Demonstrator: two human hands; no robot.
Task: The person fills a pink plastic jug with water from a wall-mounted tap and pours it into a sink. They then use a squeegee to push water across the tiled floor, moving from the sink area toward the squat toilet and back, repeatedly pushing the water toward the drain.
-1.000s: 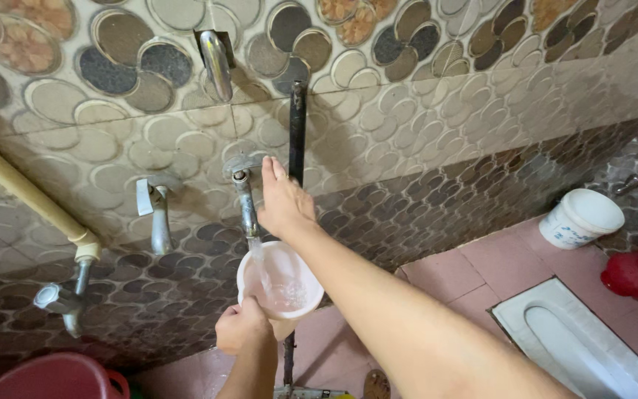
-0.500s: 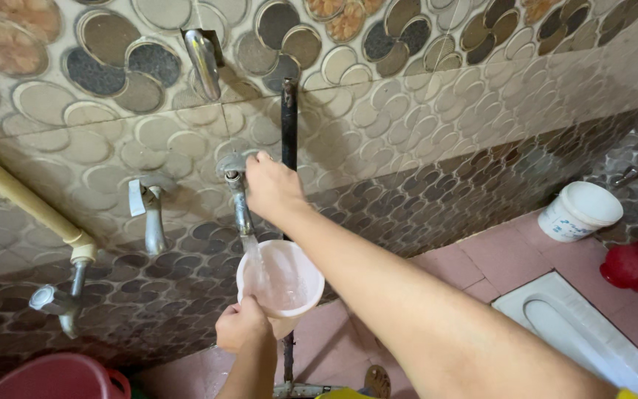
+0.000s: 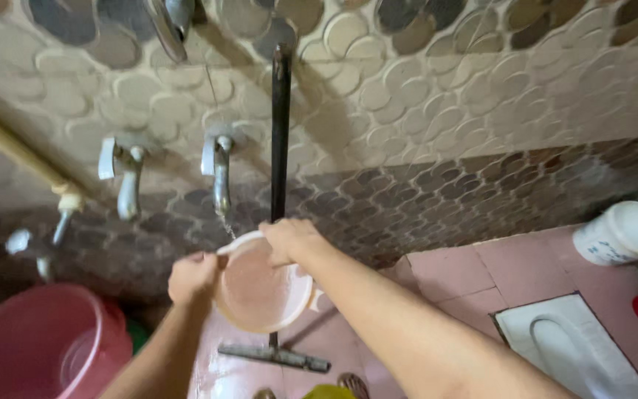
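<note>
Both hands grip a pink bowl beneath the wall tap.
Right hand has left the tap for the rim; left hand clasps the edge; only drips fall.

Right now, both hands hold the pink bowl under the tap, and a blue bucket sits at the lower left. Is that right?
Not quite: the bucket is red, not blue, as the head view shows. Both hands, left and right, do hold the pink bowl under the tap.
</note>
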